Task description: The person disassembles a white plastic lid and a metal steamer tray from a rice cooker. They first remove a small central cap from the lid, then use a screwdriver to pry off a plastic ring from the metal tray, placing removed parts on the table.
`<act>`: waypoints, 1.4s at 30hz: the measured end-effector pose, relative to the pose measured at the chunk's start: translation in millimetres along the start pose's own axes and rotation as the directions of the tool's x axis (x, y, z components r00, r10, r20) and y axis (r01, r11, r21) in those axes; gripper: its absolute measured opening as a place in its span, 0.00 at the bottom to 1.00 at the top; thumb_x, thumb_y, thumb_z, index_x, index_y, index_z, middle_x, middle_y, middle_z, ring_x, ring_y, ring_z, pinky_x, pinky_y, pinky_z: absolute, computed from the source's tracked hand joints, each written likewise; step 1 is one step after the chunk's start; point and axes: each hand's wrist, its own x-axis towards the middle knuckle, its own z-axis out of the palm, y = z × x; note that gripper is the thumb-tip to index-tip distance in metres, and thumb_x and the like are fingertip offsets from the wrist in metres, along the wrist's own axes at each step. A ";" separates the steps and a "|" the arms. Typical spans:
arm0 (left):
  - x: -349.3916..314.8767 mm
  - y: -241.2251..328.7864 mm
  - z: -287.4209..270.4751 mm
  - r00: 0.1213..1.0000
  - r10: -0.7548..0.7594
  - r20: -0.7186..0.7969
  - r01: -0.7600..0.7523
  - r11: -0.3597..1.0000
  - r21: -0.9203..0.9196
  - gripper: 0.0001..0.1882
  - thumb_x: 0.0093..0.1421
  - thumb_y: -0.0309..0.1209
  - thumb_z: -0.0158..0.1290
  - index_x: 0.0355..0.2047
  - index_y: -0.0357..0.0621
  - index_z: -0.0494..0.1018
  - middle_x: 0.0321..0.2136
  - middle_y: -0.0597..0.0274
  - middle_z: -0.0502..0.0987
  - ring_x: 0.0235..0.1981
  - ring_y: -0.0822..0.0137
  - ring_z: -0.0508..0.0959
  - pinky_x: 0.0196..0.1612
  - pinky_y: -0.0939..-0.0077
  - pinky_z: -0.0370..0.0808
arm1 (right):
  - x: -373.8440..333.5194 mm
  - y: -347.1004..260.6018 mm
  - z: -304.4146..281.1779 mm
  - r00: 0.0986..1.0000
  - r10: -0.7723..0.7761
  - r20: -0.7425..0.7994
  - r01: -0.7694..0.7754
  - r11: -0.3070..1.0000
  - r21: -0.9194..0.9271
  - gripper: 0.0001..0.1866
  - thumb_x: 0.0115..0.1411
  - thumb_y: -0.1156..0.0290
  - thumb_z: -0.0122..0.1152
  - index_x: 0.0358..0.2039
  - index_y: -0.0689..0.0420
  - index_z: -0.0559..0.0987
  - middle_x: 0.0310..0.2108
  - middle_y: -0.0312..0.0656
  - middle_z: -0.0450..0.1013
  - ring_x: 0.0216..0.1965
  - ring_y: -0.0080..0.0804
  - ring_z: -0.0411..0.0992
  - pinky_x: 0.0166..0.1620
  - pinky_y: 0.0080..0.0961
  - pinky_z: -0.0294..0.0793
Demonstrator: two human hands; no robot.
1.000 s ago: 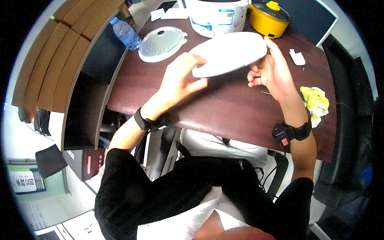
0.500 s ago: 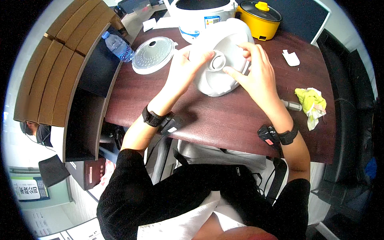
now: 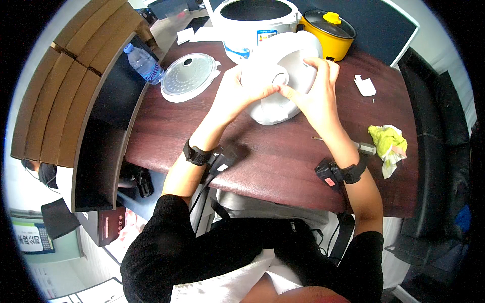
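Note:
A white plastic rice cooker lid (image 3: 274,112) is held tilted above the table, its hollow side with a round ring-shaped part (image 3: 281,77) showing. Around its left edge my left hand (image 3: 233,96) is closed, thumb stretched across to the lower side of the ring. My right hand (image 3: 317,93) grips the right edge with its fingers, and its thumb presses in beside the ring. The two thumb tips meet just below the ring. Behind the lid stands the white rice cooker body (image 3: 255,20), its top uncovered.
A round perforated inner cover (image 3: 189,76) and a water bottle (image 3: 144,64) lie at the left. A yellow pot (image 3: 331,38) with a glass lid stands behind. To the right are a white plastic piece (image 3: 365,86), a screwdriver handle (image 3: 366,148) and a yellow-green cloth (image 3: 389,144).
My left thumb has slid from the top of the ring down to its lower side, where it meets my right thumb. The lid has turned slightly. The whole view has shifted a little.

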 end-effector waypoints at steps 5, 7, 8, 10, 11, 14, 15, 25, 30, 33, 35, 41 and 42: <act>-2.8 -1.0 -3.8 1.000 0.028 0.003 -0.028 1.000 0.000 0.31 0.47 0.41 0.67 0.46 0.35 0.72 0.38 0.56 0.79 0.39 0.70 0.78 0.45 0.75 0.75 | -3.2 -3.1 6.0 0.998 0.062 0.012 -0.062 0.998 0.017 0.42 0.39 0.56 0.77 0.50 0.58 0.64 0.47 0.48 0.56 0.51 0.46 0.61 0.54 0.39 0.65; -3.7 -3.9 -7.5 1.000 0.021 -0.006 -0.020 1.000 0.016 0.31 0.47 0.41 0.66 0.47 0.35 0.71 0.38 0.55 0.79 0.38 0.69 0.78 0.44 0.75 0.75 | -0.2 -4.6 8.9 0.998 -0.042 -0.040 0.041 0.999 -0.031 0.39 0.39 0.60 0.77 0.48 0.59 0.65 0.45 0.50 0.57 0.48 0.47 0.64 0.51 0.38 0.68; -4.6 -5.4 -8.6 1.000 -0.015 -0.023 0.015 1.000 -0.006 0.29 0.47 0.38 0.66 0.46 0.34 0.72 0.38 0.56 0.78 0.38 0.70 0.77 0.44 0.75 0.75 | 0.4 -4.3 11.4 0.994 -0.094 -0.063 0.091 0.994 -0.058 0.38 0.40 0.62 0.77 0.47 0.60 0.66 0.44 0.51 0.58 0.46 0.48 0.65 0.49 0.38 0.70; -4.1 -8.1 -10.1 0.995 -0.080 -0.055 0.077 0.996 -0.052 0.26 0.47 0.34 0.66 0.43 0.33 0.72 0.37 0.58 0.77 0.37 0.71 0.76 0.43 0.76 0.74 | 2.1 5.3 14.2 1.000 -0.016 -0.017 0.017 0.998 0.058 0.35 0.42 0.65 0.75 0.47 0.61 0.66 0.43 0.50 0.60 0.45 0.46 0.66 0.48 0.36 0.70; -3.5 -10.0 -11.1 0.993 -0.102 -0.055 0.096 0.989 -0.112 0.25 0.48 0.33 0.64 0.43 0.32 0.71 0.37 0.57 0.77 0.37 0.71 0.76 0.42 0.77 0.74 | 4.2 10.7 13.9 1.000 0.018 0.007 -0.019 0.993 0.113 0.34 0.44 0.66 0.74 0.48 0.61 0.66 0.43 0.50 0.60 0.44 0.44 0.66 0.48 0.35 0.70; -3.0 -22.7 -15.4 0.987 -0.160 -0.031 0.147 0.952 -0.268 0.24 0.50 0.32 0.63 0.44 0.32 0.70 0.38 0.57 0.76 0.37 0.70 0.77 0.43 0.77 0.75 | 11.0 18.1 13.7 0.991 0.106 0.078 -0.126 0.937 0.326 0.29 0.47 0.70 0.70 0.48 0.61 0.67 0.42 0.48 0.63 0.43 0.40 0.67 0.47 0.32 0.70; -4.1 -23.5 -15.8 0.987 -0.157 -0.029 0.140 0.942 -0.306 0.23 0.51 0.32 0.62 0.45 0.32 0.70 0.38 0.57 0.76 0.38 0.70 0.77 0.43 0.77 0.75 | 11.5 15.3 13.3 0.984 0.152 0.096 -0.178 0.902 0.394 0.29 0.48 0.70 0.69 0.48 0.61 0.67 0.41 0.47 0.65 0.42 0.36 0.68 0.46 0.29 0.70; -2.7 -31.5 -14.9 0.972 -0.231 0.036 0.206 0.773 -0.600 0.25 0.58 0.37 0.57 0.48 0.30 0.68 0.42 0.54 0.76 0.42 0.69 0.77 0.45 0.76 0.76 | 14.3 -0.1 3.3 0.988 -0.147 0.038 0.148 0.989 -0.027 0.15 0.47 0.70 0.66 0.36 0.58 0.74 0.37 0.44 0.68 0.42 0.43 0.66 0.49 0.35 0.66; -2.9 -38.6 -17.2 0.972 -0.227 0.057 0.220 0.798 -0.561 0.24 0.58 0.37 0.57 0.48 0.29 0.68 0.42 0.54 0.76 0.42 0.69 0.77 0.45 0.76 0.75 | 11.9 -0.9 5.7 0.975 -0.213 0.068 0.219 0.971 -0.099 0.13 0.48 0.69 0.66 0.34 0.55 0.76 0.37 0.41 0.69 0.44 0.42 0.65 0.49 0.35 0.64; -2.9 -39.4 -16.7 0.971 -0.226 0.077 0.231 0.806 -0.544 0.24 0.58 0.37 0.57 0.47 0.29 0.69 0.42 0.54 0.76 0.42 0.69 0.77 0.45 0.76 0.75 | 8.7 -3.9 7.0 0.961 -0.241 0.132 0.261 0.951 -0.164 0.14 0.47 0.65 0.67 0.34 0.53 0.76 0.37 0.39 0.69 0.46 0.41 0.64 0.50 0.36 0.62; -3.6 -37.1 -16.6 0.971 -0.227 0.071 0.229 0.812 -0.538 0.24 0.58 0.37 0.57 0.47 0.30 0.69 0.41 0.54 0.76 0.41 0.70 0.77 0.45 0.76 0.75 | 7.0 -6.0 8.0 0.959 -0.245 0.141 0.268 0.946 -0.183 0.15 0.46 0.62 0.68 0.34 0.51 0.76 0.37 0.39 0.69 0.47 0.40 0.64 0.51 0.37 0.61; -5.9 -32.7 -15.6 0.979 -0.197 0.055 0.199 0.851 -0.486 0.24 0.59 0.38 0.57 0.48 0.30 0.69 0.41 0.55 0.77 0.40 0.72 0.77 0.42 0.79 0.76 | 5.6 -15.6 12.9 0.942 -0.317 0.112 0.333 0.925 -0.185 0.20 0.44 0.58 0.71 0.36 0.54 0.77 0.34 0.36 0.71 0.44 0.36 0.66 0.50 0.35 0.60; -6.7 -31.0 -14.9 0.980 -0.189 0.054 0.193 0.869 -0.456 0.24 0.59 0.39 0.56 0.48 0.30 0.69 0.41 0.55 0.77 0.40 0.72 0.77 0.42 0.79 0.76 | 5.3 -16.4 13.2 0.942 -0.319 0.106 0.333 0.927 -0.173 0.21 0.44 0.57 0.71 0.36 0.54 0.77 0.33 0.36 0.71 0.44 0.35 0.67 0.50 0.35 0.60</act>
